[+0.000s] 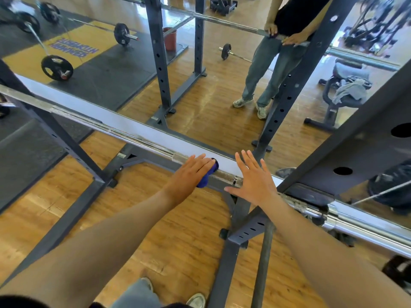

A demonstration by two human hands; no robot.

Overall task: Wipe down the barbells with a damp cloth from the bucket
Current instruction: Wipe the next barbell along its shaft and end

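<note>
Barbell (106, 127) sits on the rack, w/ a mirror just behind it. Left hand (189, 172) presses a blue cloth (205, 176) flat on the bar; right hand (251, 181) rests open beside it. Wiping's underway; most of the bar probably left.

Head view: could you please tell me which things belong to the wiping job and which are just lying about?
Job: barbell, blue cloth under the left hand, right hand, red bucket in the mirror.
Lying about: loaded barbells, bench with grey towel.
</note>
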